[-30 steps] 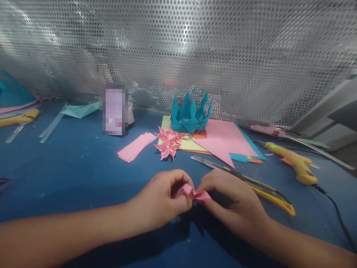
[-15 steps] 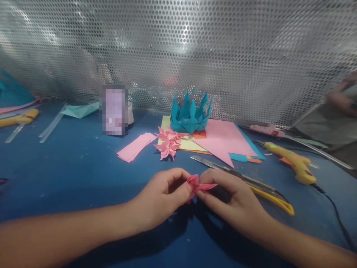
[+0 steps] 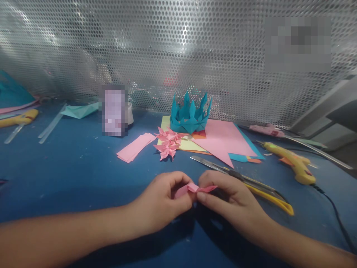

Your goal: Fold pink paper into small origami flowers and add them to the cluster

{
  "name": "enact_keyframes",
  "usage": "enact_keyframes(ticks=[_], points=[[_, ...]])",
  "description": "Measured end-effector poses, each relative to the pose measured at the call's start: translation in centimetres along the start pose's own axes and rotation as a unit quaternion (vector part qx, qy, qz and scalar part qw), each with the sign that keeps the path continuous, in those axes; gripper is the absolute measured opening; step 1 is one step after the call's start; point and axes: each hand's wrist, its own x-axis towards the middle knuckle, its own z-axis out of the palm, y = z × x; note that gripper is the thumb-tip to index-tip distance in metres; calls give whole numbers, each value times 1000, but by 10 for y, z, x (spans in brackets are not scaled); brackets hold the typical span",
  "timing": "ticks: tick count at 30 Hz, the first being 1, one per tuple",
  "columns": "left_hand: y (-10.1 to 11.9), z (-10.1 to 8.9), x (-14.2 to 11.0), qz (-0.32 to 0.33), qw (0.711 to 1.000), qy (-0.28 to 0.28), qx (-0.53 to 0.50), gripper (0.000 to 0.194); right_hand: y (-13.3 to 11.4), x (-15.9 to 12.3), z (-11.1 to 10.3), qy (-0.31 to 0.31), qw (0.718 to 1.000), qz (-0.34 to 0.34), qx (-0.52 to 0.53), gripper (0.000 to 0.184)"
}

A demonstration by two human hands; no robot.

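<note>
Between both hands, just above the blue table, is a small folded pink paper piece (image 3: 192, 187) with a pointed tip sticking out to the right. My left hand (image 3: 164, 197) pinches its left part between thumb and fingers, which cover some of the folds. On its right part my right hand (image 3: 230, 195) has thumb and forefinger closed. Beyond the hands lie several folded pink paper flowers (image 3: 169, 143) and a stack of pink paper strips (image 3: 136, 147). A blue folded-paper crown (image 3: 190, 121) stands on coloured sheets. Close behind my right hand rests a yellow-handled utility knife (image 3: 251, 182).
A yellow glue gun (image 3: 297, 163) with a black cord lies at the right, near a pink glue gun (image 3: 266, 129). Pink paper sheets (image 3: 223, 136) spread under the crown. A blurred phone (image 3: 114, 111) stands at left. A perforated metal panel (image 3: 156, 48) backs the table (image 3: 92, 178).
The upright pink fold between my hands has tipped down and left, so the paper lies flatter. The person at the far right is out of view there; a blurred patch appears at upper right.
</note>
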Motion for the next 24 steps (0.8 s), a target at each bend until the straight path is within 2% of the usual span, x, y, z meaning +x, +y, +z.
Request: enact_keyframes(ticks=[3, 7, 11, 18, 24], points=[[-1, 0, 0, -21, 999, -11, -24, 11, 2, -1, 0, -17, 999, -29, -22, 17], [-1, 2, 0, -36, 999, -23, -21, 7, 4, -1, 0, 7, 996, -37, -77, 12], [-1, 1, 0, -42, 999, -12, -14, 7, 4, 0, 0, 19, 994, -36, -103, 16], [0, -1, 2, -56, 998, -1, -39, 13, 4, -1, 0, 38, 995, -1, -88, 21], [6, -1, 2, -74, 997, -7, -36, 18, 7, -2, 0, 10, 997, 20, -76, 23]])
